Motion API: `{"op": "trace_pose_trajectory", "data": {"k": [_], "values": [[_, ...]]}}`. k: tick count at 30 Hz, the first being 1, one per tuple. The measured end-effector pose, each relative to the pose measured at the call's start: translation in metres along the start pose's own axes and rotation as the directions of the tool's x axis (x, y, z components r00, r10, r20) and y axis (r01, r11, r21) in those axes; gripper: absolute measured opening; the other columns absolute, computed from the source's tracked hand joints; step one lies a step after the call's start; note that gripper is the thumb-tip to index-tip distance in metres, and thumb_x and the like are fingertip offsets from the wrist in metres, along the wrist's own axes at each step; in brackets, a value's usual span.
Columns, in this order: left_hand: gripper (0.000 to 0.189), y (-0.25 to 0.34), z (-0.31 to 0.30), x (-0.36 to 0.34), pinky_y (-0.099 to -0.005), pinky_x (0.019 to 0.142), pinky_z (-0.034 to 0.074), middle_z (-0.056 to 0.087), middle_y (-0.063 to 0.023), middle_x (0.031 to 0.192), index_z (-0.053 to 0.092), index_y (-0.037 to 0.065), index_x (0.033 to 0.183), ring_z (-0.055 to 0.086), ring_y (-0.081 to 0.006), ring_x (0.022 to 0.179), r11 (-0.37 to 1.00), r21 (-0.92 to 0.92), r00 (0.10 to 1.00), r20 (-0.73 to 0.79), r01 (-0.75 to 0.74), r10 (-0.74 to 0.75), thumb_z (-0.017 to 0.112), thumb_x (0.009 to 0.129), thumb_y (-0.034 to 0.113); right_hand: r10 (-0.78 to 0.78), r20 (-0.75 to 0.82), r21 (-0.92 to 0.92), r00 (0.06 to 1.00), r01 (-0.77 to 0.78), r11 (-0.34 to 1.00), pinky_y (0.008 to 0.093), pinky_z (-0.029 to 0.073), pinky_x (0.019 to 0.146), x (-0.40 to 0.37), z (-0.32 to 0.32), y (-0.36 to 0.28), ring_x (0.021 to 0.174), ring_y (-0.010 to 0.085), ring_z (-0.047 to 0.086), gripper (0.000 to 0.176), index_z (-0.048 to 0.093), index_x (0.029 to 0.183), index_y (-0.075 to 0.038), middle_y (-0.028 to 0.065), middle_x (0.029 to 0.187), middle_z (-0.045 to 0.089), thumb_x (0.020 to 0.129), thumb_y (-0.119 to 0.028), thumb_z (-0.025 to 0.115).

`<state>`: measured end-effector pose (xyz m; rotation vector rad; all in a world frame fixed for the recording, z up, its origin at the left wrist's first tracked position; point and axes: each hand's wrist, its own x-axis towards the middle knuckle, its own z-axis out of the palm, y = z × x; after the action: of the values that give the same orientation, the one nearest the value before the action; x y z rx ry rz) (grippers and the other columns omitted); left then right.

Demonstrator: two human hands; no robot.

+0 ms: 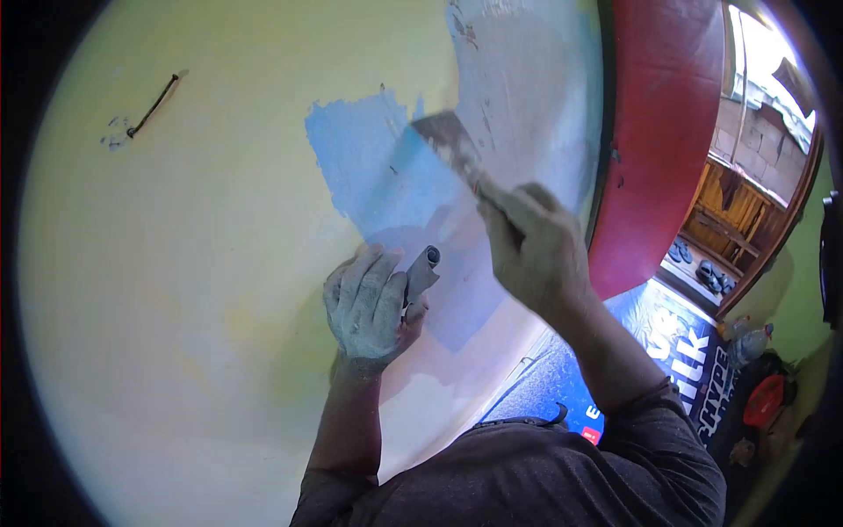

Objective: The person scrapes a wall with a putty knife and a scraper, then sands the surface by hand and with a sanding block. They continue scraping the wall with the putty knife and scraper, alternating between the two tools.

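Note:
A pale yellow wall (pixel 176 290) fills the left and middle of the view, with a bare light-blue patch (pixel 347 145) where the yellow coat is gone. My right hand (pixel 540 250), slightly blurred, is closed round the handle of a putty knife (pixel 452 145). Its wide, stained blade points up and left over the blue area. Below it, my left hand (pixel 364 294), dusted white across the back, rests against the wall. Its thumb side grips a grey rolled sheet (pixel 423 272) that looks like sandpaper, the curled end sticking out upward.
A bent nail (pixel 154 107) juts from the wall at upper left. To the right hangs a red door panel (pixel 654 132), beside an open doorway with shoes (pixel 709 277) outside. Blue printed sheeting (pixel 645 329) covers the floor. Plastic bottles (pixel 751 342) and a red object (pixel 764 400) lie at far right.

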<state>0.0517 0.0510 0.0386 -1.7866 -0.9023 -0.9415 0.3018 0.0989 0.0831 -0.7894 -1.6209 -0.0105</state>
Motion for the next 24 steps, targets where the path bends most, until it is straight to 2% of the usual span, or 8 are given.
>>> {"op": "trace_pose_trajectory", "data": {"k": [1,5,8,13,16,17,22,24], "values": [[0.021,0.0,0.0,0.0,-0.0513,0.107,0.053,0.08,-0.0061,0.131,0.07,0.012,0.105,0.075,-0.0341,0.127,1.0,0.003,1.0,-0.001,0.005,-0.005,0.085,0.094,0.022,0.015,0.015,0.015,1.0,-0.015,1.0,0.0485,0.062,0.074,-0.007,0.001,-0.002,0.084,0.0384,0.079,0.022,0.084,0.127,-0.006,0.0182,0.096,0.076,0.108,-0.013,0.076],[0.021,-0.001,0.0,0.002,-0.0512,0.106,0.053,0.08,-0.0059,0.13,0.07,0.012,0.104,0.076,-0.0345,0.126,1.0,0.001,1.0,0.005,-0.001,0.001,0.086,0.093,0.022,0.108,0.073,0.03,0.991,-0.11,0.993,0.049,0.062,0.074,0.013,-0.011,-0.005,0.083,0.0386,0.078,0.024,0.084,0.131,-0.008,0.0172,0.098,0.076,0.108,-0.013,0.076],[0.022,0.0,0.0,0.001,-0.051,0.106,0.053,0.08,-0.0057,0.13,0.07,0.012,0.104,0.076,-0.0343,0.125,1.0,0.002,1.0,0.023,0.002,-0.002,0.087,0.092,0.022,0.004,0.007,0.028,1.0,-0.004,1.0,0.0498,0.062,0.073,-0.002,0.001,0.002,0.084,0.0396,0.078,0.025,0.084,0.132,-0.009,0.0172,0.097,0.076,0.108,-0.014,0.077],[0.023,-0.003,0.004,0.001,-0.0509,0.105,0.053,0.08,-0.0058,0.13,0.07,0.012,0.105,0.076,-0.0343,0.124,1.0,0.0,1.0,0.016,-0.002,0.002,0.087,0.092,0.021,0.002,-0.056,0.005,0.998,-0.001,1.0,0.0511,0.061,0.073,0.019,0.009,0.007,0.086,0.0411,0.078,0.026,0.083,0.132,-0.007,0.02,0.096,0.075,0.108,-0.012,0.075],[0.023,-0.002,0.005,-0.001,-0.0508,0.105,0.053,0.08,-0.0058,0.13,0.07,0.012,0.104,0.076,-0.034,0.126,1.0,-0.016,1.0,-0.009,0.0,0.0,0.087,0.092,0.021,0.02,-0.031,0.025,0.999,-0.019,1.0,0.0509,0.061,0.073,0.017,0.004,0.002,0.086,0.041,0.078,0.027,0.083,0.133,-0.007,0.0194,0.096,0.076,0.108,-0.011,0.075],[0.023,-0.002,0.004,-0.001,-0.0509,0.106,0.053,0.08,-0.0058,0.13,0.07,0.012,0.104,0.076,-0.0339,0.126,1.0,-0.017,1.0,-0.005,0.007,-0.007,0.087,0.092,0.021,-0.031,-0.013,0.032,0.999,0.031,0.999,0.0505,0.061,0.074,0.005,0.007,0.007,0.086,0.0404,0.078,0.028,0.083,0.135,-0.007,0.0195,0.097,0.076,0.108,-0.011,0.076],[0.024,-0.001,0.0,0.001,-0.0515,0.107,0.052,0.08,-0.0062,0.131,0.069,0.013,0.105,0.075,-0.0333,0.129,1.0,-0.009,1.0,0.02,0.007,-0.007,0.087,0.091,0.02,0.081,0.008,0.035,0.997,-0.082,0.996,0.0492,0.062,0.075,0.013,0.008,0.005,0.085,0.0379,0.079,0.029,0.084,0.135,-0.006,0.0196,0.099,0.076,0.107,-0.01,0.077],[0.024,-0.002,0.003,-0.002,-0.0516,0.108,0.052,0.08,-0.0064,0.131,0.069,0.013,0.105,0.075,-0.0334,0.129,1.0,-0.013,1.0,0.009,0.001,-0.001,0.087,0.091,0.021,0.04,-0.042,0.098,0.998,-0.035,0.995,0.0492,0.062,0.075,0.015,0.012,0.012,0.085,0.0391,0.078,0.028,0.084,0.133,-0.006,0.0202,0.098,0.076,0.107,-0.01,0.077]]}}
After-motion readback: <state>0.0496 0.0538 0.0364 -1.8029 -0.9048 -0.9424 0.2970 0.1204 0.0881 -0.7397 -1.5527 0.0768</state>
